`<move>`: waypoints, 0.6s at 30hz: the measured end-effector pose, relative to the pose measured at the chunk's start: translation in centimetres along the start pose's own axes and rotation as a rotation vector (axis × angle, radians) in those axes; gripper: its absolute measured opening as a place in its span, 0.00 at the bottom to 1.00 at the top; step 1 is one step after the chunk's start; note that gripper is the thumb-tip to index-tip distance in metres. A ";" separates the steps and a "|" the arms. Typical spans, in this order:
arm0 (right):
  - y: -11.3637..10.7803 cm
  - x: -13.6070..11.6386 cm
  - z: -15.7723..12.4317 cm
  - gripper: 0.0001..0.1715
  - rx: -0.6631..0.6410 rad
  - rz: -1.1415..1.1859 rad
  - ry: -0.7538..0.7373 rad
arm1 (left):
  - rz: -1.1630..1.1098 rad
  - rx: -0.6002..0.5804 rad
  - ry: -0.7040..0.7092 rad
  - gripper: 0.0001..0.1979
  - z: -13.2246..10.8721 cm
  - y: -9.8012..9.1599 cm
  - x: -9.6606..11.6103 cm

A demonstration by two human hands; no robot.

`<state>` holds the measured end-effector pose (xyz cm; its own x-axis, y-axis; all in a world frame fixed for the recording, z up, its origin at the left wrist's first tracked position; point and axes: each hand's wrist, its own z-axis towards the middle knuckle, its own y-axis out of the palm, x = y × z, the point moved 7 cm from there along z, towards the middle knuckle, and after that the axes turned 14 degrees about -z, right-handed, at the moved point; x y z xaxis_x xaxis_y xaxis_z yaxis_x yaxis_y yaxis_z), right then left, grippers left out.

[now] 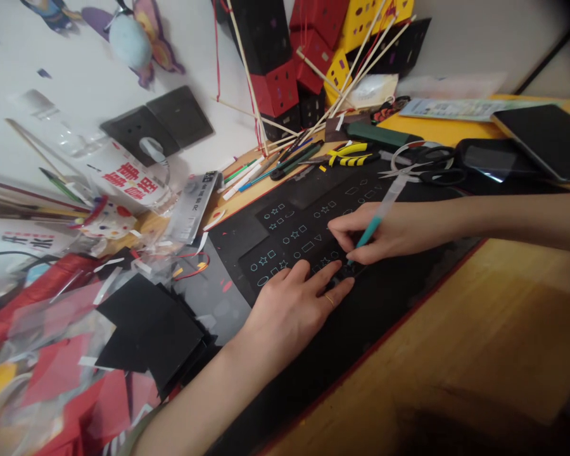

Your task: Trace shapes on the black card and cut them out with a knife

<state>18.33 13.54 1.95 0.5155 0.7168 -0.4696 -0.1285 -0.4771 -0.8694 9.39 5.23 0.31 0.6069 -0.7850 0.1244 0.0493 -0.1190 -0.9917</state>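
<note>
My right hand grips a teal pen with a clear barrel. Its tip touches a sheet of black card marked with small light-blue outlines of stars, hexagons, rectangles, ovals and triangles. Flat on the same card lies my left hand, fingers stretched apart and a gold ring on one of them. Its fingertips press down close to the pen tip. Whatever small dark item may be under those fingers is hard to make out. Beneath the card is a larger black mat with a red edge.
Scissors, yellow-black pliers and several pens lie behind the card. A silver ruler-like packet and a plastic bottle are at left. Black paper pieces and red scraps pile up front left. Box lanterns with sticks stand behind.
</note>
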 end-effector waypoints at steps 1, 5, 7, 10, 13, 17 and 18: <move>-0.2 0.3 -0.1 0.06 0.040 0.025 0.017 | 0.003 0.006 0.005 0.23 -0.1 0.0 0.0; -1.9 1.8 -1.6 0.07 0.362 0.230 0.108 | 0.020 0.063 0.002 0.23 -0.5 -0.5 -0.2; -3.0 2.3 -2.9 0.08 0.573 0.291 0.149 | 0.029 0.158 -0.021 0.24 -0.9 -1.5 -0.6; -4.0 2.6 -4.7 0.14 0.743 0.270 0.255 | 0.043 0.353 -0.062 0.26 -1.8 -4.0 -1.2; -4.5 2.8 -5.5 0.14 0.768 0.212 0.349 | 0.057 0.571 -0.116 0.27 -3.0 -6.9 -1.9; -5.2 3.9 -6.1 0.12 0.840 0.219 0.353 | 0.119 0.802 -0.237 0.27 -4.7 -10.1 -3.4; -5.3 4.3 -6.2 0.12 0.852 0.239 0.345 | 0.135 0.821 -0.279 0.27 -5.0 -10.5 -4.1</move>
<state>26.46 16.02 5.45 0.6001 0.3936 -0.6964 -0.7674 0.0374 -0.6401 2.43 6.61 10.34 0.8152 -0.5710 0.0977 0.4531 0.5235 -0.7215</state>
